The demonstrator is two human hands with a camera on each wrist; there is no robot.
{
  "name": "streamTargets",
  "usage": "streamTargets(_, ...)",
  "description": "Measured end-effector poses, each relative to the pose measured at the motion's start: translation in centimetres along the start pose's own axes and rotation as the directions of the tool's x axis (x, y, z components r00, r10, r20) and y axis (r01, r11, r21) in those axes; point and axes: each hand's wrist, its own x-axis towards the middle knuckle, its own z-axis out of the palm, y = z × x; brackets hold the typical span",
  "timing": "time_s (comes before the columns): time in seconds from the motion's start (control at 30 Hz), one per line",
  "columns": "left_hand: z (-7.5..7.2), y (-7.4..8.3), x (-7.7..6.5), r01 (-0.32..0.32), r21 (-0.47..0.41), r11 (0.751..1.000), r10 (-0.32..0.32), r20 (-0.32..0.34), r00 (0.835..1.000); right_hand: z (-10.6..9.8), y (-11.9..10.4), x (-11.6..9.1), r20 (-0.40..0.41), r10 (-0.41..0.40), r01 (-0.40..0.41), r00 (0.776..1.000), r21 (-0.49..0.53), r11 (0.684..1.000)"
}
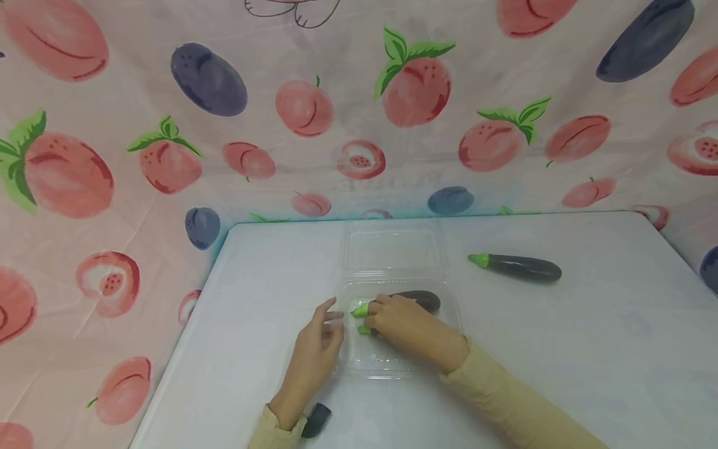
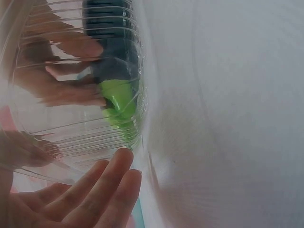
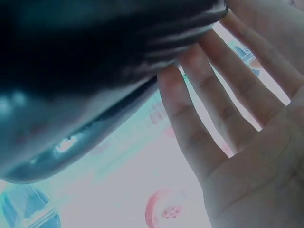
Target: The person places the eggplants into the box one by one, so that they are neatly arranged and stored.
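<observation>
A clear plastic clamshell container lies opened out on the table, its lid laid back behind. Inside is a dark eggplant with a green stem. A second eggplant's green stem shows just in front of it; its body is mostly hidden under my right hand. That hand reaches into the container and grips this nearer eggplant by its stem end. In the right wrist view, the fingers lie against a large dark eggplant. My left hand is at the container's left edge, fingers loosely extended, holding nothing.
Another eggplant lies on the white table, right of the container. Fruit-printed cloth hangs behind and around the table. A small black object is beside the left cuff.
</observation>
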Motion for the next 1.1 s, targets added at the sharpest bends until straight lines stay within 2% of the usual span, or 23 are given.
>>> streamTargets(0.37,-0.1,0.2,-0.2,0.029,0.006,1.0,-0.029,-0.002,1.0,-0.3,0.3,-0.3,-0.02,-0.009,0.009,1.0,0.013,1.0)
streamTargets(0.63,-0.1,0.1,-0.2,0.01,0.008,1.0,-0.01,-0.008,1.0,-1.0,0.8,-0.7,-0.031,-0.009,0.009,0.999,0.001,1.0)
streamTargets(0.97,0.0,0.1,-0.1,0.021,0.01,1.0,-0.021,-0.004,1.0,-2.0,1.8,-1.4,-0.084,0.005,-0.004,0.996,0.013,1.0)
streamTargets(1.1,0.0,0.0,0.0,0.015,0.013,1.0,-0.015,-0.006,1.0,-2.2,2.4,-1.7,-0.08,0.02,-0.019,0.997,0.015,1.0)
